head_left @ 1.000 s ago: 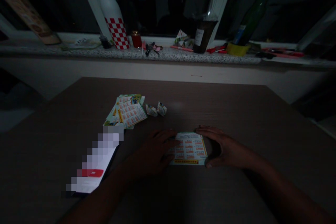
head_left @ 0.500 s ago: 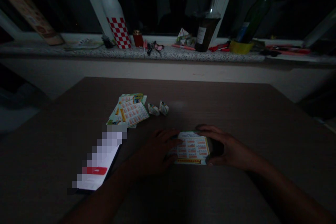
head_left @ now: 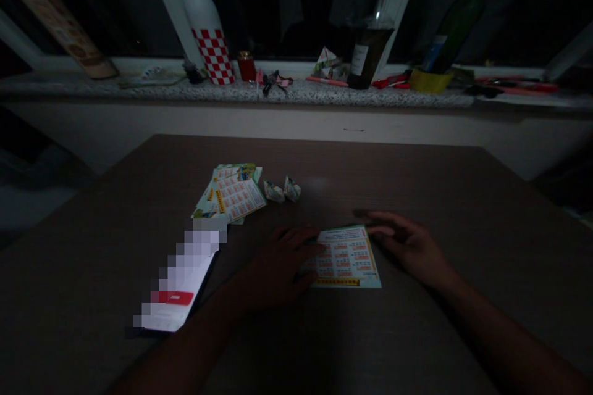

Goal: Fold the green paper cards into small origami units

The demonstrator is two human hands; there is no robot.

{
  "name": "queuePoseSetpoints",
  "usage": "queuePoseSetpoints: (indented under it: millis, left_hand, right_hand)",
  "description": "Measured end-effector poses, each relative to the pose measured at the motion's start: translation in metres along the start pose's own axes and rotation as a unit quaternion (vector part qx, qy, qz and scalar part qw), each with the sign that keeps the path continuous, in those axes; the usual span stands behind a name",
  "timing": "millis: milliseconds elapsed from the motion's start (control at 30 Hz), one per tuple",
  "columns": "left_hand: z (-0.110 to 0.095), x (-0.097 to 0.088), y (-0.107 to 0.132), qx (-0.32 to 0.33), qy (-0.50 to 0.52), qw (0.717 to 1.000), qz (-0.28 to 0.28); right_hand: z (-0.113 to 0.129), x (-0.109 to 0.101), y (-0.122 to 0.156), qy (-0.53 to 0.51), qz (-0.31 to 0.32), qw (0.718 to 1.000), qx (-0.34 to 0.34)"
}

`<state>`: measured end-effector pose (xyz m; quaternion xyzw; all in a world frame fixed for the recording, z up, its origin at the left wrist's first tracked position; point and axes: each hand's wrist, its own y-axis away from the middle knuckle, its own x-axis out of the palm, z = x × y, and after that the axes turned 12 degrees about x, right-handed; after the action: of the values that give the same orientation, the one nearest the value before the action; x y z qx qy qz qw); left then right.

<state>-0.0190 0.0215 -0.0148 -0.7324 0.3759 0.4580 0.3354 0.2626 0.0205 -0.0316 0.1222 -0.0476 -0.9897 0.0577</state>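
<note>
A printed paper card [head_left: 345, 259] with rows of numbers, a yellow-orange border and a black-on-yellow strip along its near edge lies on the table. My left hand [head_left: 282, 265] rests over its left side, fingers stretched out flat and holding it against the tabletop. Just beyond the card's right edge is my right hand [head_left: 407, 244], its fingers extended and apart, the fingertips close to the far right corner. Whether those tips touch the paper I cannot tell. The card's left edge is hidden under my left hand.
A pile of similar cards [head_left: 236, 197] lies at the far left, beside two small folded paper pieces [head_left: 282, 190]. Nearer me is a lit phone [head_left: 185, 287], partly blurred out. Along the windowsill [head_left: 296, 94] stand a checkered bottle [head_left: 213, 49], a dark cup [head_left: 364, 62] and a green bottle [head_left: 458, 24].
My right hand has moved right and away from the card, baring its right corners. The card's right side now shows more fully. My left hand stays on it.
</note>
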Motion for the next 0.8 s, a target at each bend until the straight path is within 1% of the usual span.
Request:
queuePoseSetpoints:
  millis: [67, 133, 233, 300, 400, 467, 600, 700, 800]
  left_hand:
    - [0.0, 0.0, 0.0, 0.001, -0.001, 1.0, 0.003]
    - [0.0, 0.001, -0.001, 0.004, -0.001, 1.0, 0.005]
    - [0.0, 0.002, -0.002, 0.002, -0.004, 1.0, 0.0]
    - [-0.001, 0.003, -0.003, 0.002, -0.009, 1.0, -0.006]
    - [-0.002, 0.005, -0.004, 0.004, -0.01, 1.0, -0.016]
    - [-0.003, 0.005, -0.006, 0.003, -0.006, 1.0, -0.02]
    - [-0.007, 0.005, -0.01, 0.004, -0.001, 1.0, -0.017]
    - [-0.011, 0.006, -0.013, 0.006, -0.001, 1.0, -0.021]
    - [-0.014, 0.009, -0.016, 0.009, -0.007, 0.999, -0.031]
  right_hand:
    - [-0.001, 0.003, 0.0, -0.026, -0.008, 0.999, 0.026]
    - [-0.001, 0.006, 0.0, -0.051, -0.016, 0.998, 0.033]
    - [-0.001, 0.009, 0.001, -0.067, -0.025, 0.997, 0.006]
    - [-0.001, 0.011, 0.003, -0.055, -0.028, 0.998, -0.025]
    - [0.0, 0.013, 0.005, -0.006, -0.021, 0.997, -0.073]
    - [0.001, 0.014, 0.007, 0.052, -0.019, 0.993, -0.107]
    - [0.006, 0.014, 0.011, 0.179, -0.03, 0.969, -0.167]
    - [0.011, 0.015, 0.013, 0.23, -0.01, 0.953, -0.199]
    - [0.014, 0.018, 0.013, 0.257, 0.021, 0.942, -0.216]
